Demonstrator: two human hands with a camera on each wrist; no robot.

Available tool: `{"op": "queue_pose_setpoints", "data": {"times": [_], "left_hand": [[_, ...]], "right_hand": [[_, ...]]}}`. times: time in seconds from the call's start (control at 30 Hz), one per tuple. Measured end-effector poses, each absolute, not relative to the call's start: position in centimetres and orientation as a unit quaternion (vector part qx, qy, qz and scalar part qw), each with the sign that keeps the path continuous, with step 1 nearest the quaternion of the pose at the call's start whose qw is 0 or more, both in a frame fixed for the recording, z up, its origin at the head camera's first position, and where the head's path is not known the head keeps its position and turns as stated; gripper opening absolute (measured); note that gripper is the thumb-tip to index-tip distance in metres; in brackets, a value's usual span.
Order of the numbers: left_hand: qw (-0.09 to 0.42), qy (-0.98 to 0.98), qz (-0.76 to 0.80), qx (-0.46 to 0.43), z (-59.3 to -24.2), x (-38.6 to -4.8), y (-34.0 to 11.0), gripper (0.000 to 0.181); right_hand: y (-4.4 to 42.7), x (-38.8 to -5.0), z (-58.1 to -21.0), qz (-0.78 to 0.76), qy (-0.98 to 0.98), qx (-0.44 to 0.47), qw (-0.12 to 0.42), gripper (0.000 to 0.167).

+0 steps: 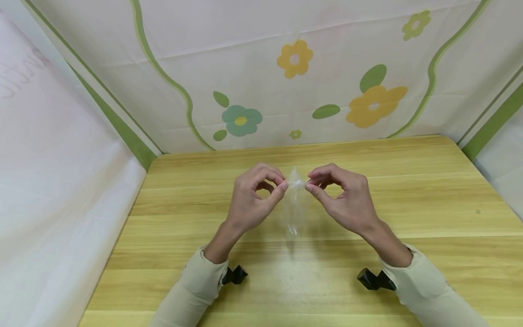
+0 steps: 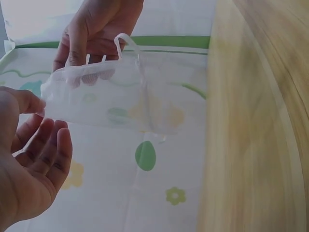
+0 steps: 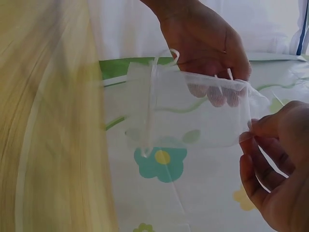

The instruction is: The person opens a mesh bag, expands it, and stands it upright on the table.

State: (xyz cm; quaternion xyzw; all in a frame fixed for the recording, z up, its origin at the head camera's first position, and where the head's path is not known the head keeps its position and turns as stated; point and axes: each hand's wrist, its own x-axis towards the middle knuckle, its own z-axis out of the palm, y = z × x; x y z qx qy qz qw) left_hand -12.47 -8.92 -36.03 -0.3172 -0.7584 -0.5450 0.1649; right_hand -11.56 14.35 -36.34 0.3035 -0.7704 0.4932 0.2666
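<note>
A sheer white mesh bag [image 1: 295, 206] hangs between the two hands above the table. My left hand [image 1: 254, 197] pinches one side of its upper edge between thumb and fingertip. On the other side, my right hand [image 1: 348, 200] pinches that edge in the same way. The left wrist view shows the see-through bag [image 2: 96, 94] side-on, with a thin white cord [image 2: 126, 38] looped near its lower end. The same bag [image 3: 193, 113] lets the left hand's fingers show through its mesh in the right wrist view.
A wood-grain table [image 1: 171, 254] lies below the hands. White cloth printed with flowers [image 1: 261, 91] stands behind it, and a plain white cloth side [image 1: 61, 204] rises on the left. Black wrist mounts [image 1: 234, 275] stick out from both sleeves.
</note>
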Motion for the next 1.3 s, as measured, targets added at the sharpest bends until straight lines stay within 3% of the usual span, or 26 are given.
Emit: {"op": "queue_pose_setpoints", "data": {"times": [0.27,0.5,0.83,1.3], "left_hand": [[0.097,-0.782,-0.544,-0.288,-36.4,-12.4,-8.5,0.015],[0.074,-0.773,-0.558,-0.294,-36.5,-12.2,-8.3,0.013],[0.103,-0.752,-0.567,-0.318,-36.3,-12.3,-8.4,0.004],[0.167,-0.77,-0.52,-0.33,-35.7,-12.7,-9.4,0.014]], "right_hand": [[14.1,-11.4,-36.6,0.541,-0.747,0.294,0.251,0.029],[13.8,-11.3,-36.8,0.575,-0.729,0.296,0.225,0.032],[13.9,-11.2,-36.7,0.582,-0.721,0.304,0.222,0.037],[14.4,-11.3,-35.9,0.503,-0.762,0.309,0.267,0.031]]}}
